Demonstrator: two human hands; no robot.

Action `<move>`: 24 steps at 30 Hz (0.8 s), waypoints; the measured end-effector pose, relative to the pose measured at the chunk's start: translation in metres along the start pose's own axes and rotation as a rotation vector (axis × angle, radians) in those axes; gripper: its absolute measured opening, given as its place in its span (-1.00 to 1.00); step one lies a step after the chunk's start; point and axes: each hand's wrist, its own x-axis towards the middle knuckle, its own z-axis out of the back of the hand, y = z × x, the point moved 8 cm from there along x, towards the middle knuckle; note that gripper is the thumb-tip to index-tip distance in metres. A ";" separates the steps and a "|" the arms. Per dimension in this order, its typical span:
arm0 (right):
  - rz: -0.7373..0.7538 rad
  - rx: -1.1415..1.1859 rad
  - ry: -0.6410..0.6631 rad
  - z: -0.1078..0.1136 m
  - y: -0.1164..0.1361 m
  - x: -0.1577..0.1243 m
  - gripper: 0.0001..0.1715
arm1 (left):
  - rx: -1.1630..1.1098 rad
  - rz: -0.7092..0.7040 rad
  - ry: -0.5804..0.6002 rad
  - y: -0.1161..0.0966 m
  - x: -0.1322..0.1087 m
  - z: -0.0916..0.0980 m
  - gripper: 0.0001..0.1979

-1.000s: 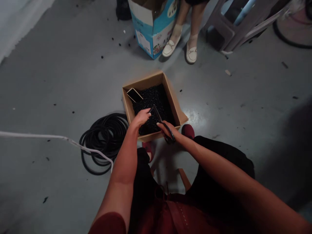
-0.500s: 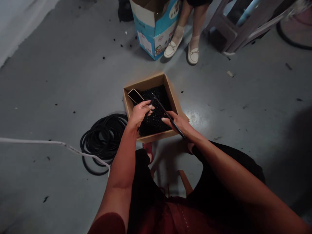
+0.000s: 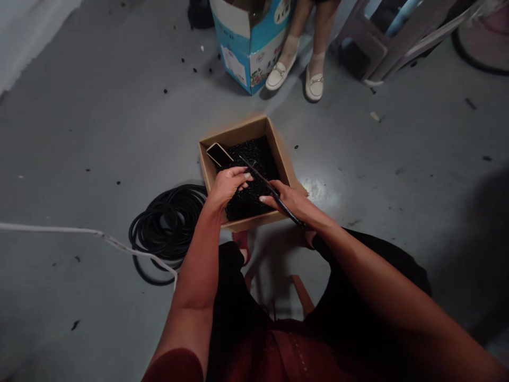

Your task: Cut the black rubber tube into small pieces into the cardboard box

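Note:
An open cardboard box (image 3: 238, 131) sits on the floor in front of me, filled with small black pieces (image 3: 249, 206). A phone with a gold edge (image 3: 219, 155) lies dark face up at the box's far left corner. My left hand (image 3: 228, 188) rests above the pieces with curled fingers, close to the phone. My right hand (image 3: 287, 200) grips a long, thin black rod or cord (image 3: 264, 183) that slants across the box. Its far end reaches just past my left fingers.
A coil of black rubber tubing (image 3: 167, 228) lies left of the box, crossed by a white cable (image 3: 99, 233). Ahead stand a person's feet in white loafers (image 3: 278, 77), a blue-and-white carton (image 3: 250, 48) and a plastic stool (image 3: 382, 42). Black bits dot the grey floor.
The black rod or cord now lies straighter and longer across the box, with its far end towards the phone. My right hand has moved up over the box's front right corner.

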 end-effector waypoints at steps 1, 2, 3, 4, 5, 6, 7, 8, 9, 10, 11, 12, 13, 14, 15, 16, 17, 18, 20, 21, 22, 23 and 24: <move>0.008 0.001 0.001 0.000 0.001 0.000 -0.38 | 0.009 0.000 0.007 0.001 0.000 0.000 -0.66; 0.016 0.003 0.001 0.001 0.001 0.001 -0.38 | 0.017 -0.001 0.012 0.002 0.000 0.000 -0.63; 0.024 0.002 0.001 0.001 0.002 0.001 -0.38 | 0.025 -0.004 0.018 0.003 0.000 0.000 -0.61; 0.029 -0.001 0.002 0.002 0.001 0.001 -0.39 | 0.036 -0.006 0.027 0.003 0.000 -0.001 -0.59; 0.034 -0.005 0.006 0.001 0.001 0.001 -0.39 | 0.047 -0.009 0.040 0.003 0.000 -0.001 -0.58; 0.040 -0.007 0.012 0.001 0.001 0.002 -0.39 | 0.059 -0.013 0.054 0.003 0.000 -0.002 -0.57; 0.046 -0.009 0.019 0.000 0.000 0.002 -0.38 | 0.071 -0.017 0.067 0.003 -0.001 -0.003 -0.56; 0.054 -0.009 0.023 -0.001 -0.001 0.002 -0.37 | 0.083 -0.020 0.077 0.002 -0.001 -0.004 -0.56; 0.063 -0.007 0.023 -0.002 -0.001 0.002 -0.36 | 0.094 -0.022 0.085 0.002 -0.002 -0.005 -0.55; 0.075 -0.006 0.018 -0.002 -0.001 0.002 -0.36 | 0.105 -0.021 0.092 0.002 -0.003 -0.006 -0.55; 0.087 -0.006 0.009 -0.002 -0.001 0.002 -0.37 | 0.114 -0.019 0.101 0.002 -0.003 -0.007 -0.56; 0.096 -0.009 -0.002 -0.003 0.000 0.002 -0.38 | 0.122 -0.017 0.111 0.002 -0.004 -0.008 -0.56; 0.101 -0.014 -0.013 -0.003 0.000 0.001 -0.41 | 0.128 -0.016 0.119 0.002 -0.004 -0.009 -0.57; 0.099 -0.020 -0.020 -0.003 0.001 0.001 -0.44 | 0.132 -0.015 0.124 0.002 -0.005 -0.010 -0.56; 0.090 -0.025 -0.023 -0.004 0.001 0.001 -0.48 | 0.136 -0.013 0.126 0.003 -0.005 -0.010 -0.55; 0.071 -0.029 -0.023 -0.005 0.000 0.001 -0.51 | 0.142 -0.010 0.126 0.004 -0.005 -0.010 -0.54; 0.046 -0.031 -0.022 -0.006 0.000 0.001 -0.54 | 0.149 -0.005 0.125 0.005 -0.005 -0.010 -0.53; 0.021 -0.033 -0.018 -0.006 -0.001 0.001 -0.56 | 0.156 0.003 0.126 0.007 -0.004 -0.010 -0.53; -0.018 -0.045 -0.012 -0.008 -0.001 0.000 -0.59 | 0.166 0.017 0.133 0.010 -0.003 -0.011 -0.54; -0.032 -0.052 -0.008 -0.009 -0.001 -0.001 -0.60 | 0.166 0.025 0.137 0.012 -0.002 -0.011 -0.55; -0.047 -0.058 0.000 -0.011 -0.001 -0.002 -0.61 | 0.167 0.032 0.137 0.014 -0.001 -0.011 -0.56; -0.064 -0.063 0.006 -0.013 -0.002 -0.003 -0.61 | 0.171 0.039 0.131 0.016 0.000 -0.011 -0.58; -0.085 -0.067 0.011 -0.015 -0.004 -0.003 -0.61 | 0.185 0.050 0.125 0.019 0.001 -0.010 -0.59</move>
